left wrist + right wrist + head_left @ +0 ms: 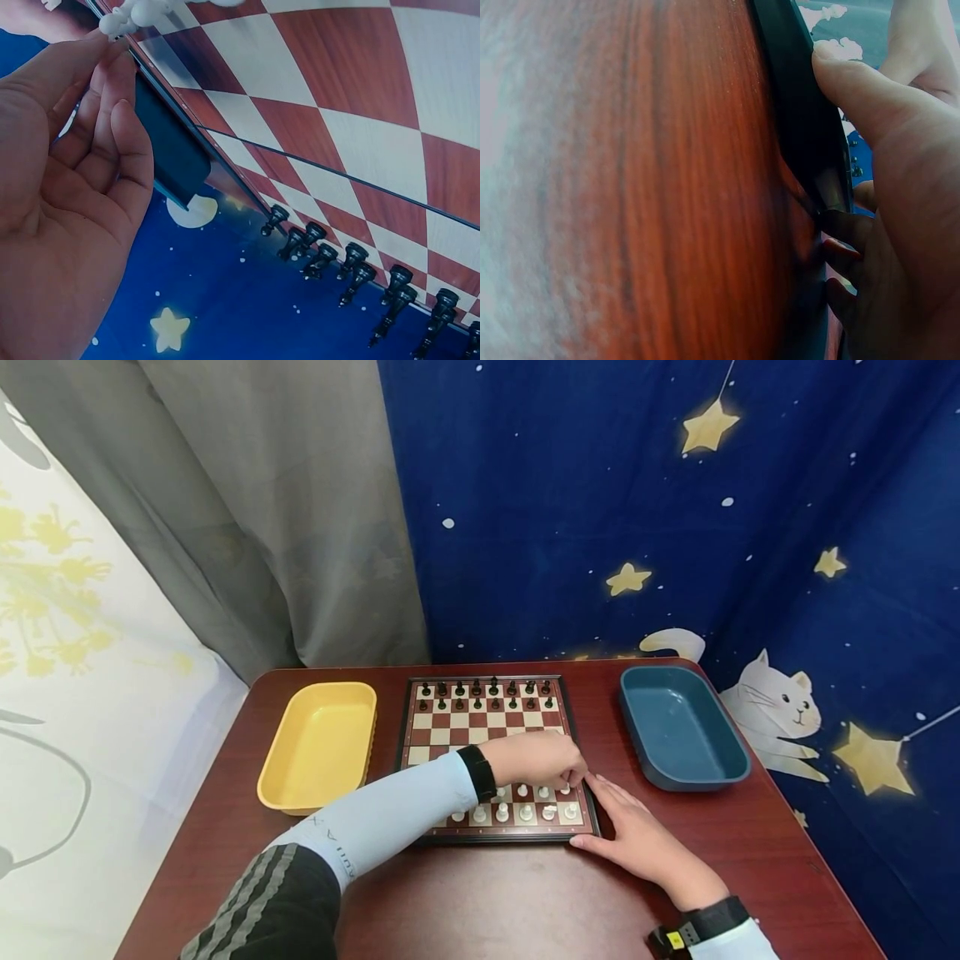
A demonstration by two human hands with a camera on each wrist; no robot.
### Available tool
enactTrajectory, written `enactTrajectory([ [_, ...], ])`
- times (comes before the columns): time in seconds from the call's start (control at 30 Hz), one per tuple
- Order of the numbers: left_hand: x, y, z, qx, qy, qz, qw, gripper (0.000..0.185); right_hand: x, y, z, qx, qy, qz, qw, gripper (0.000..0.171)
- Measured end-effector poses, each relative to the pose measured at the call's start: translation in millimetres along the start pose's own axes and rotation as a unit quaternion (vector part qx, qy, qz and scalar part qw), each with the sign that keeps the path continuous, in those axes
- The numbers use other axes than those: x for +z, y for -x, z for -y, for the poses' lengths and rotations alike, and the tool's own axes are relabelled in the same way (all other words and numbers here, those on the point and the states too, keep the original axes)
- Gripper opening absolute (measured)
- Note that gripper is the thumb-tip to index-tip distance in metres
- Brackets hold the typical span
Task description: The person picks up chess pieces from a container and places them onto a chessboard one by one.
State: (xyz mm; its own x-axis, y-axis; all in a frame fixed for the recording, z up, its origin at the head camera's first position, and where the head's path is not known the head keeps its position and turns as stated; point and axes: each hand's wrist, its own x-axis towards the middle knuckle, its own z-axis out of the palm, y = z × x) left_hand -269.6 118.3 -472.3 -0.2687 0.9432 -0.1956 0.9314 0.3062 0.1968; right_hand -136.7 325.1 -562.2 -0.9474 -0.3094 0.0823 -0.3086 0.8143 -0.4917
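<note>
My left hand (534, 758) reaches across to the right side of the chessboard (495, 720), palm down. In the left wrist view its thumb and fingertips pinch the head of a white pawn (112, 25) near the board's right edge. My right hand (637, 837) rests at the near right corner, thumb on the front edge and extended fingers along the right edge. White pieces (502, 812) stand in the near rows, partly hidden by my left arm. Two rows of black pieces (476, 688) line the far side.
A yellow tray (318, 747) sits left of the board and a dark blue tray (682, 727) sits to its right. The brown table (495, 902) backs onto a grey curtain (300, 510) and a blue starry curtain (540, 510).
</note>
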Motion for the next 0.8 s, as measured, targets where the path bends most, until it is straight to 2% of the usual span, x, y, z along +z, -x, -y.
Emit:
enactTrajectory([
  [0.3,4.4,-0.6,2.3,0.002,-0.007,-0.004,1.0000,0.012,3,-1,-2,0.000,0.000,-0.003,1.000,0.107],
  [0.4,1.5,7.5,7.7,-0.007,0.002,-0.011,0.9999,0.017,4,-3,-2,0.002,-0.002,0.002,1.000,0.108],
  [0.47,-3.1,17.9,13.3,-0.017,0.009,-0.022,0.9996,0.021,5,-4,-1,0.007,-0.005,0.008,1.000,0.108],
  [0.57,-15.3,46.6,23.4,-0.039,0.026,-0.056,0.9974,0.025,5,-5,-1,0.019,-0.006,0.016,1.000,0.110],
  [0.67,-23.3,89.5,39.9,-0.074,0.020,-0.121,0.9896,0.026,3,-5,1,0.033,-0.007,0.022,0.999,0.112],
  [0.73,-24.4,124.2,51.4,-0.113,0.018,-0.172,0.9785,0.025,2,-5,2,0.037,-0.005,0.025,0.999,0.113],
  [0.8,-19.9,159.9,62.5,-0.156,0.015,-0.223,0.9623,0.025,0,-4,3,0.038,-0.004,0.028,0.999,0.115],
])
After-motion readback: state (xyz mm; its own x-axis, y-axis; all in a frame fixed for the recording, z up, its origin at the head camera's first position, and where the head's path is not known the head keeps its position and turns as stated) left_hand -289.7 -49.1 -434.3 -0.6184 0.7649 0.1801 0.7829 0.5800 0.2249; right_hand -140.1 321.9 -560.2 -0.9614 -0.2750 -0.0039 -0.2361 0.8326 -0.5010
